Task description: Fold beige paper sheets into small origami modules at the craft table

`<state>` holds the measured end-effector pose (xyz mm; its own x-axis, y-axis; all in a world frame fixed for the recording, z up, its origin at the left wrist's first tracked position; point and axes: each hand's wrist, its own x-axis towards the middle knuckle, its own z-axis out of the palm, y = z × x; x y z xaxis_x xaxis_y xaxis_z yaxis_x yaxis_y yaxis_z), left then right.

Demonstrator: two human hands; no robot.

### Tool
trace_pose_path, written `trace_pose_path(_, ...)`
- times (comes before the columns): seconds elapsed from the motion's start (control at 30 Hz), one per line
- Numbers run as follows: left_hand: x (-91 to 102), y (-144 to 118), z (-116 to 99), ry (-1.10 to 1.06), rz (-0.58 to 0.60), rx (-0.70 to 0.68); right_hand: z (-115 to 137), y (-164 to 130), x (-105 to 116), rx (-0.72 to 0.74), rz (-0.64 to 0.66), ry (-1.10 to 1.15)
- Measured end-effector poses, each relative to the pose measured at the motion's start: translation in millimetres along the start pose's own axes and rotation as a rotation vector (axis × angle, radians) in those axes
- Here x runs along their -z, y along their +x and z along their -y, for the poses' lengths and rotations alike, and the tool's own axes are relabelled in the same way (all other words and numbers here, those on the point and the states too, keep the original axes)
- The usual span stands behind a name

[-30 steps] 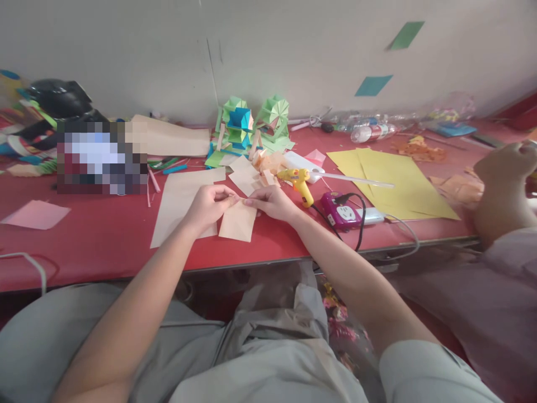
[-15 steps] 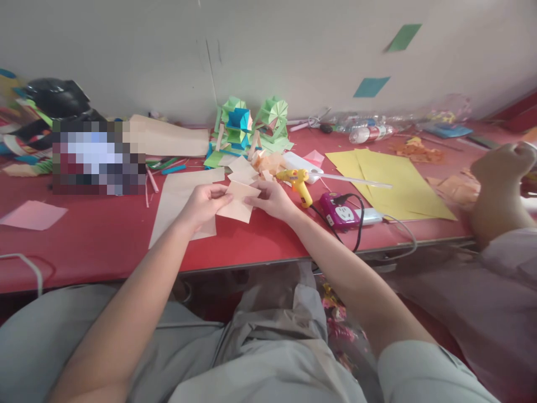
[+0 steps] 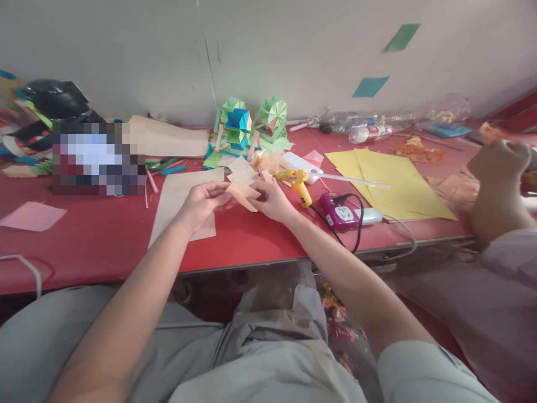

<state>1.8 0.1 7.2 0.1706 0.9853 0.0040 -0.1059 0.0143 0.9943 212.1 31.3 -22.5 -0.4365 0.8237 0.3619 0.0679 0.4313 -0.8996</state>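
A small peach paper square (image 3: 242, 193) is held up off the red table (image 3: 104, 240), tilted so it looks narrow. My left hand (image 3: 202, 201) pinches its left side and my right hand (image 3: 272, 200) pinches its right side. Under my left hand lies a larger tan sheet (image 3: 178, 193) flat on the table. More folded peach pieces (image 3: 251, 169) lie just behind my hands.
A yellow glue gun (image 3: 298, 183) and a purple power socket (image 3: 340, 212) with black cable sit right of my hands. Yellow sheets (image 3: 390, 179) lie farther right, green-blue paper models (image 3: 251, 126) at the back, a pink square (image 3: 31, 215) left. Another person's hand (image 3: 499, 168) rests far right.
The peach square has been lifted off the table and tilted toward edge-on between both hands. The other person's hand shifted slightly.
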Motion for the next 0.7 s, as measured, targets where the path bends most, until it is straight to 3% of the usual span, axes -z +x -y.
trace_pose_path(0.17, -2.7, 3, 6, 0.15, -0.122, -0.144, -4, 0, -2, 0.026, 0.064, 0.013)
trace_pose_path(0.33, -3.3, 4, 5, 0.188, -0.202, -0.162, 2, 1, 2, -0.16, 0.074, 0.272)
trace_pose_path(0.7, -10.5, -4, 0, 0.432, -0.085, -0.271, 5, 0, -1, -0.124, -0.045, 0.13)
